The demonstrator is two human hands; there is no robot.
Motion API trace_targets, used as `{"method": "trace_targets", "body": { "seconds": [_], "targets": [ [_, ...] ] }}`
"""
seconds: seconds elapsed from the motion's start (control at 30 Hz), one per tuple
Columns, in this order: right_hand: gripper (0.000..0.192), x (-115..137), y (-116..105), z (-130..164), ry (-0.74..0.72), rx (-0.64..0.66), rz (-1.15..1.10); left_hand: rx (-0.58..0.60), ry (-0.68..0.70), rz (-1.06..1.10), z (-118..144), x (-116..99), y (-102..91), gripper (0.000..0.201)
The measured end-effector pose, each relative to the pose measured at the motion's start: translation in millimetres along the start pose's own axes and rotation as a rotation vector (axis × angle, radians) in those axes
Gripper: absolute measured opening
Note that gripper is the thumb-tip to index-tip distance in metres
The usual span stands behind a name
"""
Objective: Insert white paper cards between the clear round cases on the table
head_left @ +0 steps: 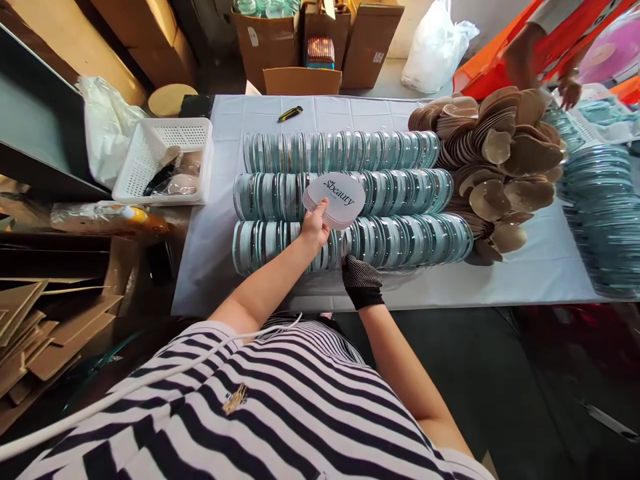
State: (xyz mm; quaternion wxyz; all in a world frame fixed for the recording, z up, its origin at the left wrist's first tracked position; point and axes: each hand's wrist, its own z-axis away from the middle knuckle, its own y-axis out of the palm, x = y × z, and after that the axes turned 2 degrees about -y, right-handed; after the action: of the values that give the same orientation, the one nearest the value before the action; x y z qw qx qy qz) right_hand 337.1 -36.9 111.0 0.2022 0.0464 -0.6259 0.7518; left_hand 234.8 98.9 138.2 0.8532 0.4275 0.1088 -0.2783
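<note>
The left hand [315, 227] holds a stack of round cards [334, 199] by its lower edge, above the rows of discs [350, 193] on the bench [500, 280]. The cards look light, thin and easy to bend. The gloved right hand [361, 281] touches the front row, its grip hidden.

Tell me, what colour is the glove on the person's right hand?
Black with small white dots, seen best in the head view: the glove rests at the front row of teal discs.

Readable text: "Sbeauty" in dark script on the top card of the stack of round white cards [334, 199], held up by the left hand [315, 227]. Smaller line beneath it too small to read. Label on cardboard box [265, 40] illegible.
</note>
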Motion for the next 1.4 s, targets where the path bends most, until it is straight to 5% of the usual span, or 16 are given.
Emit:
{"method": "trace_targets", "body": {
  "seconds": [0.2, 0.3, 0.37, 0.47, 0.53, 0.7, 0.83, 0.93, 1.13, 1.4],
  "targets": [
    [0.032, -8, 0, -3, -0.008, 0.348, -0.837, 0.03, 0.077, -0.002, -3, 8, -3.4, 0.025],
    [0.042, -13, -7, -7, 0.01, 0.421, -0.973, 0.015, 0.134, -0.058, -5, 12, -2.8, 0.023],
    [0.042, -18, -24, -17, 0.008, 0.238, -0.797, 0.023, 0.155, -0.107, -3, 14, -2.4, 0.023],
    [0.048, -22, -58, -34, -0.059, -0.311, -0.54, 0.144, 0.196, -0.173, 8, 16, -6.5, 0.028],
    [0.057, -16, -71, -38, -0.143, -0.526, -0.424, 0.224, 0.222, -0.208, 18, 18, -13.3, 0.029],
    [0.052, 22, -48, -30, -0.335, -0.58, -0.329, 0.212, 0.176, -0.283, 40, 13, -29.2, 0.026],
    [0.052, 34, -30, -17, -0.083, -0.618, -0.554, 0.224, 0.163, -0.297, 40, -3, -29.0, 0.02],
    [0.053, 19, -32, 20, 0.032, -0.716, -0.403, 0.198, 0.178, -0.222, 26, -23, -27.4, 0.022],
    [0.048, 8, -2, 101, 0.11, -0.303, -0.021, 0.011, 0.022, -0.048, -1, -53, -32.5, 0.032],
    [0.041, 53, 0, 30, 0.107, 0.066, 0.058, 0.026, -0.007, -0.028, 6, -49, -35.3, 0.024]
  ]
}}
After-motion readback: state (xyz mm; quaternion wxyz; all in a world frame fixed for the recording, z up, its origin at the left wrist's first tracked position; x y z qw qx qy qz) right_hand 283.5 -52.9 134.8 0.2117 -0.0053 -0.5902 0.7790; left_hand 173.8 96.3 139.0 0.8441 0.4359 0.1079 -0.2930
